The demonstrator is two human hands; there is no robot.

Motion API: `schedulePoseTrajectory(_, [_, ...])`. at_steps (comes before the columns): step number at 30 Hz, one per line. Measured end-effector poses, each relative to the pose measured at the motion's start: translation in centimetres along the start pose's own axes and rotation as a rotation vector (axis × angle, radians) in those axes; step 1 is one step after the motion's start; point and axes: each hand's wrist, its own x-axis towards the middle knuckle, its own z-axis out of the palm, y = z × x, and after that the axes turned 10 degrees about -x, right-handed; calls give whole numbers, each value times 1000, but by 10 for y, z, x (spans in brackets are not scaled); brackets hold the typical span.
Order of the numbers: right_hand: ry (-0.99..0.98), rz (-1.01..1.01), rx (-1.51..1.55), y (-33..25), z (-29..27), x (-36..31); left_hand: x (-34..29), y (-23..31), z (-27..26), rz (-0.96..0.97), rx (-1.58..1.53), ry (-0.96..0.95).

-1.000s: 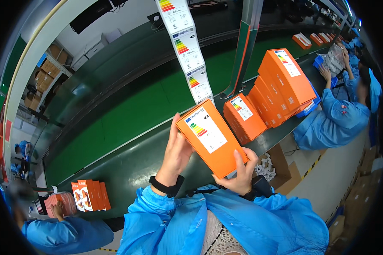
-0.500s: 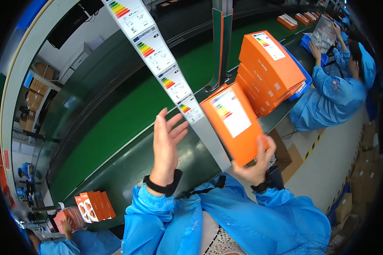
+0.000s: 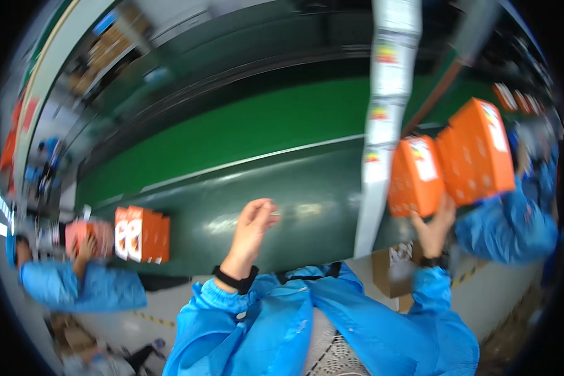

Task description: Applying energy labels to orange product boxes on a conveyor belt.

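Note:
My right hand (image 3: 435, 229) grips the near end of an orange box (image 3: 406, 182), thumb and fingers at its lower edge. A white label (image 3: 423, 158) with coloured bars is on the box's top. Directly right of it stands a stack of like orange boxes (image 3: 470, 156), the highest also labelled. My left hand (image 3: 252, 230) hovers over the dark green bench (image 3: 307, 182), fingers curled in toward the thumb, and nothing nameable shows in it. Between my hands a strip of labels (image 3: 387, 94) hangs down over the bench, its lower end plain backing. Motion blurs the picture.
A green conveyor belt (image 3: 250, 128) runs along the bench's far side. More orange boxes (image 3: 141, 235) stand at the left end, beside a person in blue (image 3: 81, 276). Another person in blue (image 3: 514, 213) is at right. An open carton (image 3: 391, 269) sits below the bench.
The orange box has gone from beside the label strip to the stack at right, with my right hand still on it. My left hand's spread fingers have curled. The view has turned left.

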Motion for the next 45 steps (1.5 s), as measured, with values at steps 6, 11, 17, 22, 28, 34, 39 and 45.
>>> schedulePoseTrajectory(6, [336,-116,269,-68,-40,10,-16,-13,-109,51,-156,296])
schedulePoseTrajectory(11, [210,-374,670,-260,-47,-4,-35,-40,-260,541,-98,1047])
schedulePoseTrajectory(17, [-363,-740,815,-495,-43,-80,-73,-76,-456,460,-406,1457])
schedulePoseTrajectory(22, [-499,-1004,820,-641,-14,-149,-82,-59,-545,184,-478,1316])
schedulePoseTrajectory(28, [-566,-1091,649,-742,6,-238,-36,-56,-647,119,-169,1099])
schedulePoseTrajectory(34, [-586,-1039,436,-743,54,-265,-13,-95,-645,-12,-629,1298])
schedulePoseTrajectory(39, [-539,-1069,433,-727,61,-262,-26,-105,-543,-369,-863,984])
schedulePoseTrajectory(45, [-566,-986,467,-702,63,-246,-17,-117,-522,-265,-917,785])
